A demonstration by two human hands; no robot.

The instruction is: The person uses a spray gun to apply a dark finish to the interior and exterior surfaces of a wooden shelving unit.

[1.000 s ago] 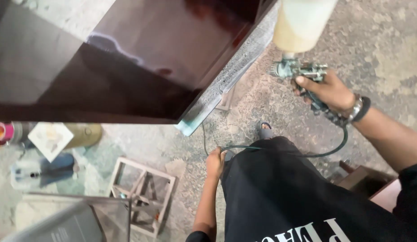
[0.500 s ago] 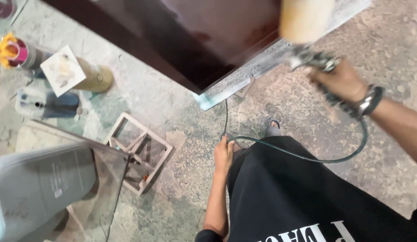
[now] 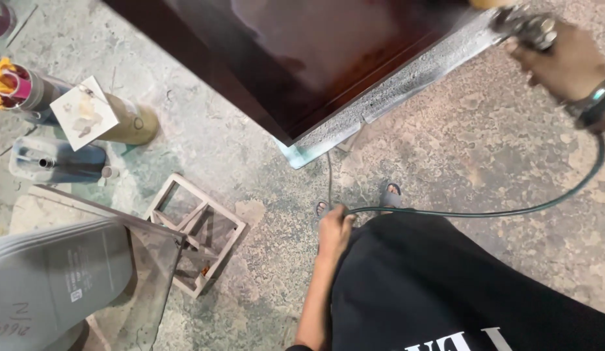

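The large dark red-brown glossy panel (image 3: 302,58) rests raised above the stained concrete floor (image 3: 484,149), its pale overspray-crusted edge (image 3: 393,91) facing the person. The thin dark green air hose (image 3: 484,213) trails from the metal spray gun (image 3: 526,26) at the panel's corner down to the left hand (image 3: 333,233), closed around it. The right hand (image 3: 562,62) grips the gun. In my judgement, holding the hose clear of the wet surface and keeping the gun square matter most.
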